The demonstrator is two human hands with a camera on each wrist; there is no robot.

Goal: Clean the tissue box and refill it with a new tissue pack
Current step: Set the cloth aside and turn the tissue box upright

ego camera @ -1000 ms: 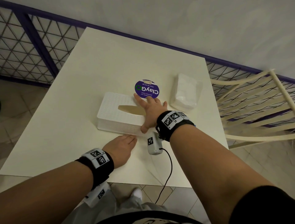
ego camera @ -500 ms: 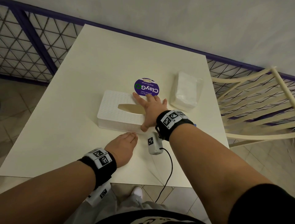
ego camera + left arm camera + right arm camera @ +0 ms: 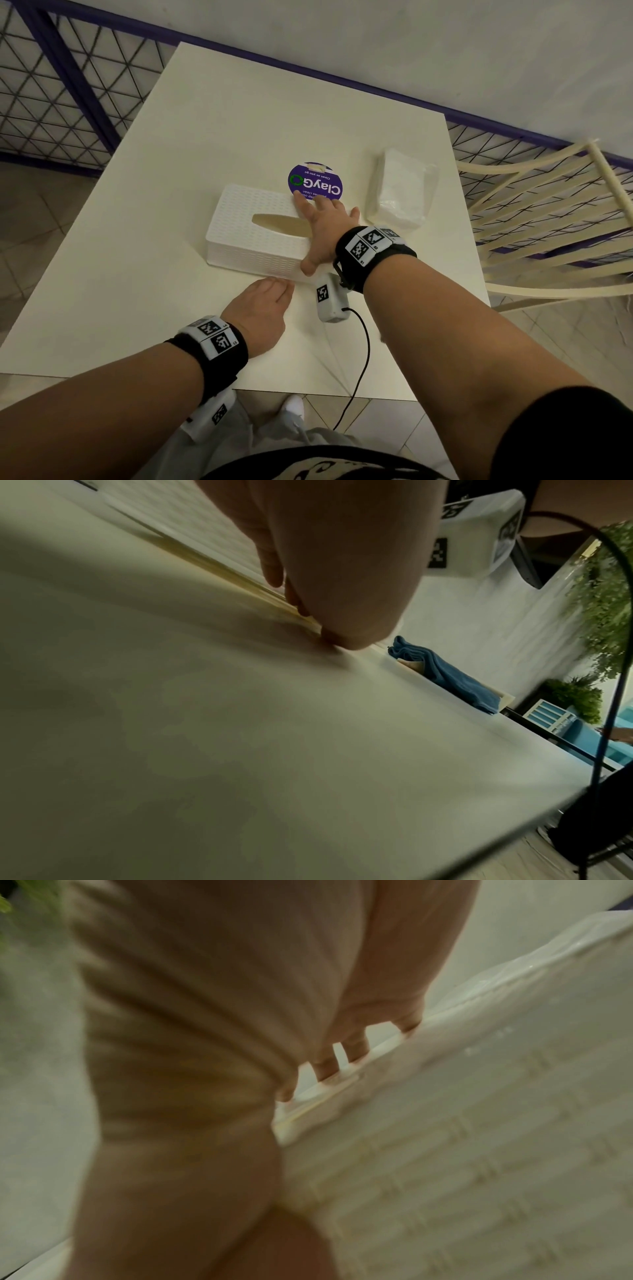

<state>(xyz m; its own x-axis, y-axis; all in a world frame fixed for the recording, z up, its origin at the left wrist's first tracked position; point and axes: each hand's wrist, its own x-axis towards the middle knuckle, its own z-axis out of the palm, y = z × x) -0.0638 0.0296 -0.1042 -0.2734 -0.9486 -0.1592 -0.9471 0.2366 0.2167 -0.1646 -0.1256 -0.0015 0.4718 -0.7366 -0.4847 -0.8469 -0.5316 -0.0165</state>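
Note:
A white perforated tissue box with an empty oval slot lies mid-table. My right hand grips its right end: the fingers hook over the far edge and the thumb presses the near wall. My left hand lies flat on the table, its straight fingertips at the box's near bottom edge, holding nothing. A new tissue pack in clear wrap lies to the right of the box, apart from both hands.
A round purple sticker lies just behind the box. The cream table stands against a purple mesh fence. A slatted chair is at the right. A blue cloth lies near the table's right edge.
My left hand has slid a little forward toward the box's near edge. My right hand stays on the box's right end.

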